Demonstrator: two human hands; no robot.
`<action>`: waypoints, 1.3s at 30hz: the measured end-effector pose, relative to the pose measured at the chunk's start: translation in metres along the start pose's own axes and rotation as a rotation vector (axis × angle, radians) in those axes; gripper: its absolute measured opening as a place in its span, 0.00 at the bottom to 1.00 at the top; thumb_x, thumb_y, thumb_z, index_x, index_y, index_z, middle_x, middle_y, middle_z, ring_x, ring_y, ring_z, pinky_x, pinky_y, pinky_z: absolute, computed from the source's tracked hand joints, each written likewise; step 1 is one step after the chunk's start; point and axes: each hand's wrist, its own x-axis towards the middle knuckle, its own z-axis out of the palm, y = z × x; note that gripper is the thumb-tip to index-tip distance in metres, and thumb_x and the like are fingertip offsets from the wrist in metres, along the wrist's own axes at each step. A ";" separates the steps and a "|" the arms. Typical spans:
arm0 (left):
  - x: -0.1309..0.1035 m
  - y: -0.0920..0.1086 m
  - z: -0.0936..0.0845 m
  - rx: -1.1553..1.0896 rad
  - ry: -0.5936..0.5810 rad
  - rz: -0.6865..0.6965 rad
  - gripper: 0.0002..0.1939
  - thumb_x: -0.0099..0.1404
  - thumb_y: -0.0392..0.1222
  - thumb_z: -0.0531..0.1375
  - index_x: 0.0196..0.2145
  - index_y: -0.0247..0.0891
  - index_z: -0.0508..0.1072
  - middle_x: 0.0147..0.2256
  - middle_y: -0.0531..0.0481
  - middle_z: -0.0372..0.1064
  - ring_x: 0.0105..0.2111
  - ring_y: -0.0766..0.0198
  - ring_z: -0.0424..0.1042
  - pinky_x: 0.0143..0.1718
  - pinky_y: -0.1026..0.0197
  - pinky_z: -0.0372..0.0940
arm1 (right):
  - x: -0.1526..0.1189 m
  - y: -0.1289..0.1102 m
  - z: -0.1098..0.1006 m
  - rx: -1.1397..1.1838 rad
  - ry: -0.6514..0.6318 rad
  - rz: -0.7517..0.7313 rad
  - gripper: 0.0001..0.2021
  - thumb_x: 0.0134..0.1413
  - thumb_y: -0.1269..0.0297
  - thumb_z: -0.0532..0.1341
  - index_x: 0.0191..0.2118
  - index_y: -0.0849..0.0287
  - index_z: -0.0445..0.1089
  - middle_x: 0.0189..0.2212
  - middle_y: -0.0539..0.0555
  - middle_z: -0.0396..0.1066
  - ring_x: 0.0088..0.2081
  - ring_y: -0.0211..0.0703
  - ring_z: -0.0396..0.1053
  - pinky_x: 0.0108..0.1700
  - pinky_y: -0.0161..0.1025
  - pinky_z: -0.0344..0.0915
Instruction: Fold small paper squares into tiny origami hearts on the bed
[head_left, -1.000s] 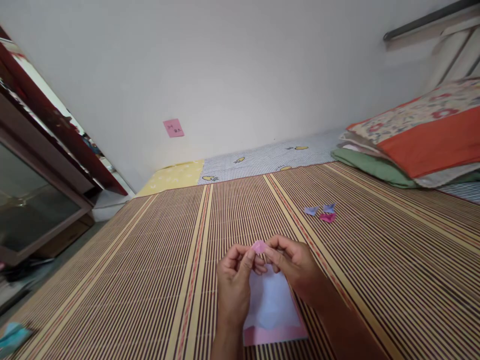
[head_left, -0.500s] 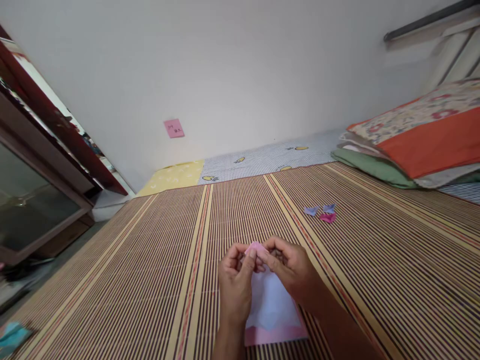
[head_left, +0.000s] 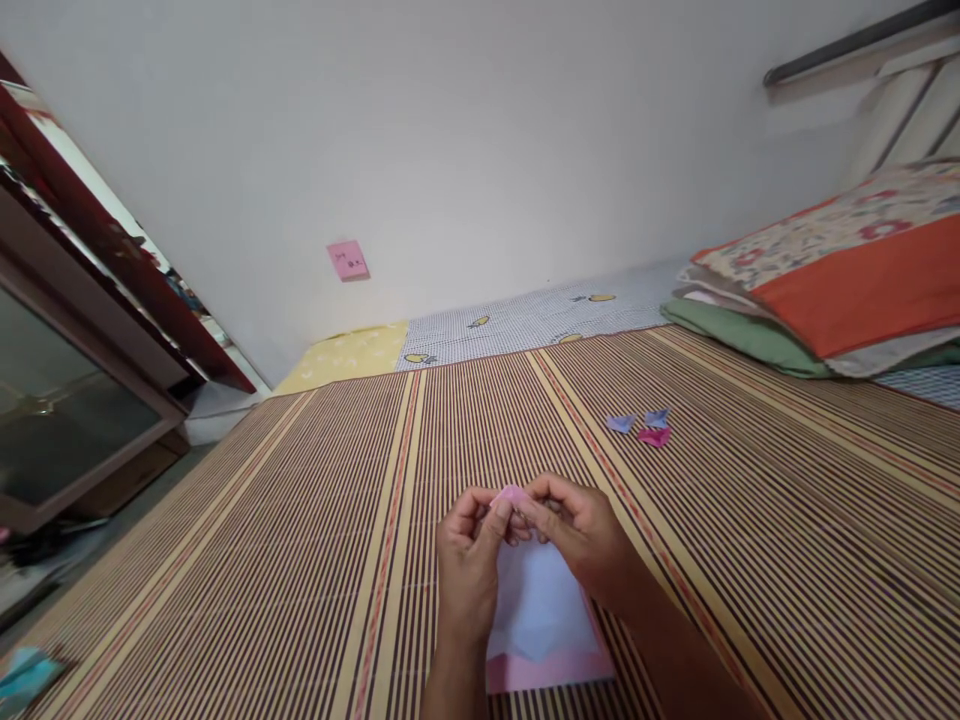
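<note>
Striped mat (head_left: 300, 500): pale pink-edged sheet (head_left: 536, 600), three small folded papers (head_left: 654, 437) beyond, teal item (head_left: 28, 680) lower left.

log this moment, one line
left hand: pinching pink paper | right hand: pinching same paper | below hands: pale sheet on striped mat

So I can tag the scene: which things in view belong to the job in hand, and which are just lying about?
In the job:
pink paper piece, in left hand and right hand
white-and-pink paper
probably two bluish folded pieces and magenta folded piece

Apparently lying about:
pink wall note
floral-and-orange bedding
teal item, unclear
</note>
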 end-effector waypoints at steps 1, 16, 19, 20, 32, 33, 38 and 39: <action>0.001 -0.001 0.000 -0.014 -0.001 -0.002 0.09 0.67 0.45 0.65 0.34 0.36 0.77 0.26 0.52 0.74 0.27 0.65 0.71 0.32 0.63 0.65 | 0.000 -0.001 -0.002 -0.017 -0.009 -0.011 0.13 0.66 0.59 0.61 0.31 0.58 0.72 0.25 0.48 0.71 0.28 0.39 0.67 0.32 0.35 0.62; 0.000 0.007 -0.006 -0.041 0.074 -0.030 0.11 0.65 0.46 0.66 0.42 0.37 0.77 0.27 0.52 0.74 0.27 0.66 0.70 0.29 0.66 0.63 | -0.003 -0.008 -0.006 -0.357 -0.011 -0.147 0.11 0.68 0.66 0.55 0.34 0.57 0.72 0.31 0.50 0.72 0.33 0.41 0.69 0.36 0.37 0.60; 0.001 0.008 -0.006 -0.032 0.059 -0.025 0.09 0.66 0.44 0.66 0.40 0.37 0.78 0.28 0.52 0.74 0.28 0.66 0.70 0.30 0.65 0.63 | -0.003 -0.010 -0.005 -0.370 0.023 -0.154 0.10 0.68 0.66 0.56 0.34 0.57 0.72 0.31 0.50 0.72 0.34 0.42 0.69 0.36 0.37 0.61; 0.001 0.008 -0.007 -0.031 0.054 -0.023 0.08 0.66 0.44 0.66 0.39 0.37 0.78 0.29 0.52 0.74 0.28 0.66 0.70 0.30 0.65 0.63 | -0.003 -0.010 -0.005 -0.364 0.036 -0.156 0.10 0.67 0.66 0.57 0.34 0.56 0.72 0.31 0.50 0.72 0.34 0.42 0.69 0.36 0.37 0.62; 0.002 0.008 -0.009 0.011 0.055 -0.034 0.06 0.63 0.42 0.68 0.36 0.37 0.80 0.30 0.51 0.74 0.28 0.66 0.68 0.33 0.64 0.65 | -0.002 -0.009 -0.005 -0.163 0.102 -0.072 0.04 0.61 0.64 0.63 0.35 0.56 0.74 0.31 0.51 0.76 0.33 0.42 0.74 0.37 0.38 0.69; 0.002 0.008 -0.009 0.006 0.052 -0.032 0.06 0.62 0.42 0.68 0.36 0.37 0.80 0.31 0.51 0.75 0.29 0.66 0.69 0.33 0.64 0.65 | -0.002 -0.008 -0.005 -0.139 0.100 -0.059 0.04 0.60 0.64 0.64 0.36 0.57 0.74 0.31 0.51 0.76 0.33 0.42 0.75 0.37 0.38 0.70; 0.002 0.008 -0.008 -0.024 0.043 -0.038 0.07 0.61 0.41 0.69 0.37 0.38 0.80 0.33 0.50 0.77 0.29 0.66 0.71 0.35 0.64 0.66 | -0.002 -0.007 -0.007 -0.109 0.100 -0.014 0.03 0.59 0.65 0.64 0.37 0.57 0.74 0.32 0.52 0.77 0.35 0.43 0.76 0.38 0.39 0.71; 0.002 0.008 -0.007 -0.029 0.043 -0.038 0.06 0.61 0.41 0.69 0.37 0.38 0.80 0.33 0.50 0.78 0.29 0.66 0.71 0.35 0.64 0.67 | -0.002 -0.007 -0.007 -0.110 0.103 -0.016 0.03 0.59 0.65 0.64 0.37 0.57 0.74 0.32 0.52 0.77 0.35 0.44 0.76 0.38 0.39 0.71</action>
